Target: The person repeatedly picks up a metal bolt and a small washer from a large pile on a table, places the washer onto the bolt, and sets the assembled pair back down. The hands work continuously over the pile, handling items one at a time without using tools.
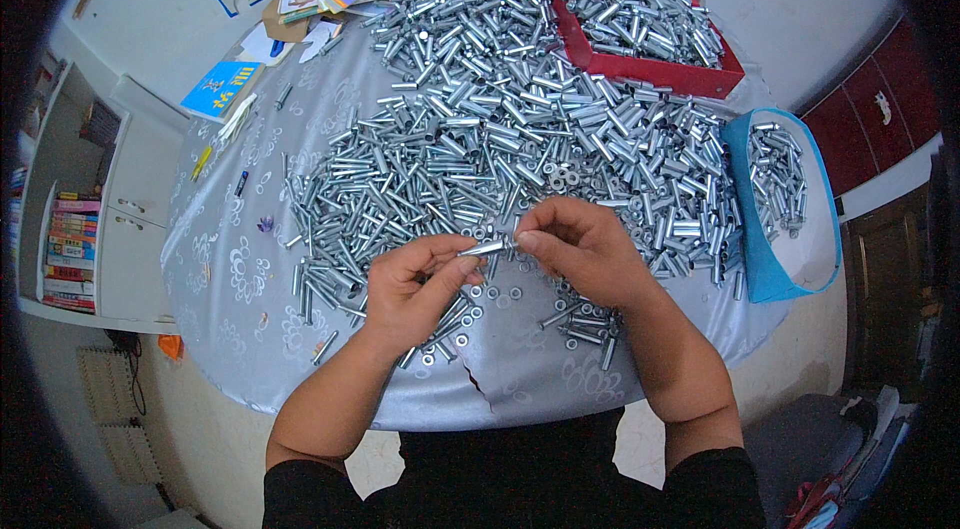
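Observation:
Between thumb and fingers, my left hand (420, 285) holds a shiny metal sleeve anchor (487, 248), its narrow end toward the left. At the anchor's other end the fingertips of my right hand (581, 248) are pinched together; a nut or washer there is too small to make out. Just beyond both hands spreads a large heap of loose metal sleeves and bolts (450, 154). Washers (566, 176) lie among the pieces past my right hand. Loose nuts (466, 320) and more bolts (589, 326) are scattered nearer to me, beside my wrists.
A red box (652, 71) full of anchors stands at the back right. At the right edge is a blue fabric bin (776, 274) with more anchors. A blue book (221, 90), a marker (241, 184) and papers lie left on the silvery tablecloth (225, 349).

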`<state>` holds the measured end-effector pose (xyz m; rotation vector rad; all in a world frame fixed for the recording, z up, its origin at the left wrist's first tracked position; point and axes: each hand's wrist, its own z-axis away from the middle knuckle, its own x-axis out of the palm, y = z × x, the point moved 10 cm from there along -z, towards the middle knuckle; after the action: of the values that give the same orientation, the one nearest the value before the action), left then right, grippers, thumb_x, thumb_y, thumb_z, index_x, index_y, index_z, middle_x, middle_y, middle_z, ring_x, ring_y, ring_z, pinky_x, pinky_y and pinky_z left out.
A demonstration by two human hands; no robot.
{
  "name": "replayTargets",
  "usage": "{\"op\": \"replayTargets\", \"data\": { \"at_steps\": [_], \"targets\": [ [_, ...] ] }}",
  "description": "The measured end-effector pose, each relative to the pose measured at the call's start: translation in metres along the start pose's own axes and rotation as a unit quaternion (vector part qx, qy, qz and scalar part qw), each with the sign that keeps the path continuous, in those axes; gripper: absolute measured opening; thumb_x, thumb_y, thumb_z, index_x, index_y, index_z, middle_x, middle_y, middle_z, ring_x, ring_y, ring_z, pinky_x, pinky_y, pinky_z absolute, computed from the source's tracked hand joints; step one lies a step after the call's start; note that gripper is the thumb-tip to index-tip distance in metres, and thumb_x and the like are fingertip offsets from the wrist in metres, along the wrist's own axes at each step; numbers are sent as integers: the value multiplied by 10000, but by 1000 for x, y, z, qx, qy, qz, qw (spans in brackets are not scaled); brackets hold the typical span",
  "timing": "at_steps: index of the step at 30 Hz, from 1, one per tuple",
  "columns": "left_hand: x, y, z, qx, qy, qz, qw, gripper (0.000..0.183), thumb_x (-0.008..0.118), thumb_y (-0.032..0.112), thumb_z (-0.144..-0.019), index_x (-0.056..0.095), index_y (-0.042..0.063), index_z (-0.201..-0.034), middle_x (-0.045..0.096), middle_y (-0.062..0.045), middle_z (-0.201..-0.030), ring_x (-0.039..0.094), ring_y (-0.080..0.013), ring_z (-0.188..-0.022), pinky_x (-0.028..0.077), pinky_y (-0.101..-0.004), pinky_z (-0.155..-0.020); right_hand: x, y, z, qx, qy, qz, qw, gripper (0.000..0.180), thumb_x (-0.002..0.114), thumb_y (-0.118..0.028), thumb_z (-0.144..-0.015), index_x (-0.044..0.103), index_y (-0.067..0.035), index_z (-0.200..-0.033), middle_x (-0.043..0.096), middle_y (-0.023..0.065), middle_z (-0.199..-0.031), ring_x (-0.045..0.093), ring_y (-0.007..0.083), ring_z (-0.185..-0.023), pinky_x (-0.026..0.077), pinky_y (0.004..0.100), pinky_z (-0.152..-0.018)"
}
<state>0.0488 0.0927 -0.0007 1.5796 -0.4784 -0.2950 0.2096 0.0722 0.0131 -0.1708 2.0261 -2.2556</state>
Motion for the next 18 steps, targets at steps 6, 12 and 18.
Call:
{"op": "replayTargets", "data": {
  "at_steps": [6, 12, 18],
  "targets": [
    [3, 2, 0, -2, -3, 12, 1000, 192, 578, -19, -892, 610, -61, -1076, 686, -145, -939, 672, -163, -809, 555, -271, -732, -2, 1, 1, -37, 6, 53, 998, 140, 702, -117, -837, 656, -40, -944, 588, -30, -739, 508, 29, -657, 411, 197, -563],
    [-2, 1, 2, 8, 12, 25, 1000, 202, 564, -18, -897, 591, -62, -1092, 682, -160, -940, 672, -177, -799, 550, -282, -736, -3, -10, 1, -72, -28, 173, 982, 185, 712, -129, -798, 661, -60, -962, 622, 25, -766, 591, 133, -689, 463, 273, -598],
    [-3, 4, 0, 16, 15, 47, 999, 202, 559, -19, -906, 584, -57, -1103, 680, -151, -950, 671, -166, -824, 553, -271, -757, 31, -2, 12, -130, -164, 446, 870, 206, 692, -190, -771, 665, -92, -951, 629, 82, -864, 635, 285, -804, 505, 386, -694]
  ]
}}
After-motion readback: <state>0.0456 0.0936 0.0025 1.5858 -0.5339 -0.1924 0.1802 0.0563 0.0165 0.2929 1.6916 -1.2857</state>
